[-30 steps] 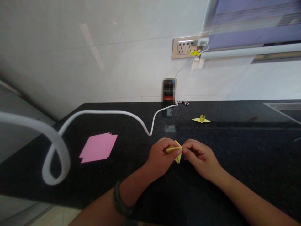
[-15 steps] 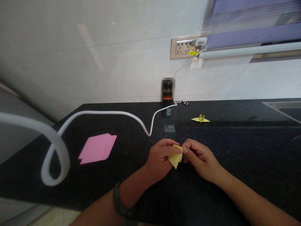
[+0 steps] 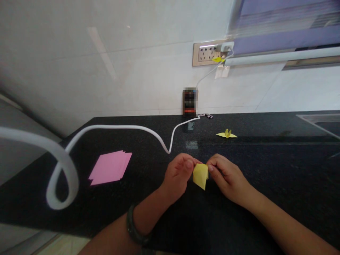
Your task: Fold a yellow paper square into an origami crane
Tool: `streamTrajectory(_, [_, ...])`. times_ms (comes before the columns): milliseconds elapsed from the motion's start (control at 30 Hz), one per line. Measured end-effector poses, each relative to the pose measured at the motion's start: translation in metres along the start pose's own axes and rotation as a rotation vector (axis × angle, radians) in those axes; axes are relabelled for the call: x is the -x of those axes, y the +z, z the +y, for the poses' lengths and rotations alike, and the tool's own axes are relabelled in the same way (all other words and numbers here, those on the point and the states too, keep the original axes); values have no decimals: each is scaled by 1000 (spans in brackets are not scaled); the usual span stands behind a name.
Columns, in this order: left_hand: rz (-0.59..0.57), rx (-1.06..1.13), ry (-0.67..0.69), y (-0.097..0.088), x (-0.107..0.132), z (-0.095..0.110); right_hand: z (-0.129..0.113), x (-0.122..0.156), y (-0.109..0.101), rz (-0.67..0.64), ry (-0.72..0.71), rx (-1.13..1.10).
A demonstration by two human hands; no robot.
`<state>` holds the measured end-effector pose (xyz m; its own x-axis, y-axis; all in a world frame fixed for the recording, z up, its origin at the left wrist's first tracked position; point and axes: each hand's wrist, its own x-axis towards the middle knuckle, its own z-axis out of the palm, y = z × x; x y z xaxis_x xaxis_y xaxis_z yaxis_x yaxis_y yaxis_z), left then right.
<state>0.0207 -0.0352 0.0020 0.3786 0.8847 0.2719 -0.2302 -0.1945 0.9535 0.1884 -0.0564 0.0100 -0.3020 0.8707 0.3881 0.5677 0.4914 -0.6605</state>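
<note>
A small folded piece of yellow paper is between my two hands above the dark counter, its pointed end hanging down. My right hand pinches its upper right corner between thumb and index finger. On the other side, my left hand has curled fingers at the paper's upper left edge, partly behind it. The left thumb is raised off the paper's front face. Farther back on the counter sits a finished yellow paper crane with spread wings.
Pink paper sheets lie stacked at the left. A thick white cable loops across the counter. Against the wall leans a phone, below a socket panel with a plugged-in charger. A sink edge shows at right.
My left thumb has lifted from the paper's front, and the left hand has shifted slightly left. More of the paper's face shows, its tip now farther right. My right hand keeps its pinch.
</note>
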Motion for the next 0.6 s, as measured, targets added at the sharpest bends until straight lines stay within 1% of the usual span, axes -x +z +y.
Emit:
streamTrajectory(67, [54, -54, -112, 0, -2, -3, -1, 0, -2, -18, -34, 34])
streamTrajectory(100, [51, -110, -133, 1, -2, -4, -1, -1, -3, -25, -49, 44])
streamTrajectory(167, [20, -208, -114, 1, -3, -4, -1, 0, -4, -24, -67, 46])
streamTrajectory(233, [14, -241, -84, 1, -4, -3, 0, 0, -3, 21, -74, 29])
streamTrajectory(300, [38, -206, -93, 1, -5, -1, 1, 1, -1, 102, -71, 6])
streamTrajectory(367, [58, -138, -134, 2, -6, 1, 2, 3, 0, 154, -74, -1])
streamTrajectory(500, [48, -34, -197, 5, -8, 5, 1, 3, 2, 141, -107, 26])
streamTrajectory(600, [44, 0, -245, 7, -7, 7, 1, 2, 2, 139, -101, 26])
